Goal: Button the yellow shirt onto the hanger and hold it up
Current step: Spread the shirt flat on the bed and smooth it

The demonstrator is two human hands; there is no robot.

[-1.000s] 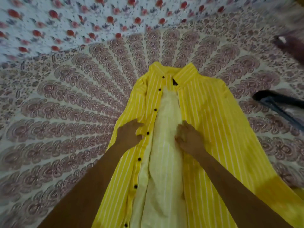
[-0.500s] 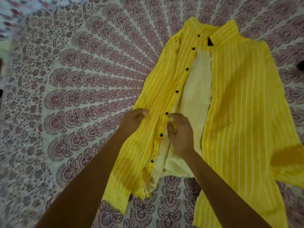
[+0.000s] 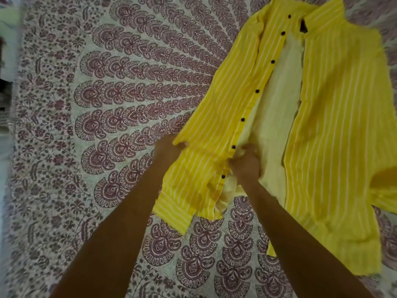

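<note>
Head view: left hand (image 3: 169, 150) and right hand (image 3: 245, 163) each pinch unbuttoned yellow shirt (image 3: 335, 130) panel edges.

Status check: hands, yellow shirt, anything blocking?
Left hand pinching button panel's outer edge; right hand gripping placket. Yellow striped shirt unbuttoned, flat on patterned bedsheet. No hanger visible.

no words, numbers or brand marks can be read anywhere. the yellow shirt (image 3: 330, 130) has a small dark tag (image 3: 303, 26) inside the collar, too blurred to read. the bedsheet (image 3: 120, 108) carries only a printed pattern.
</note>
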